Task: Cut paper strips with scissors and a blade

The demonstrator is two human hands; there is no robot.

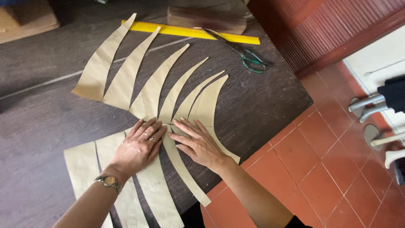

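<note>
Several long, curved strips of tan pattern paper (pixel 147 90) fan out across a dark wooden table (pixel 46 118), joined near the middle. My left hand (pixel 139 145), with a ring and a wristwatch, lies flat on the strips where they meet. My right hand (pixel 196 141) presses flat beside it on the narrow strips at the right. The fingertips of both hands nearly touch. Wider strips (pixel 84 169) run toward the table's near edge under my left forearm.
A yellow ruler (pixel 190 31) lies at the far side, with green-handled scissors (pixel 247 55) across its right end. A brown wooden block (pixel 206 19) sits behind it. The table's right edge drops to a red tiled floor (pixel 329 156). Metal chair legs (pixel 371 109) stand at the right.
</note>
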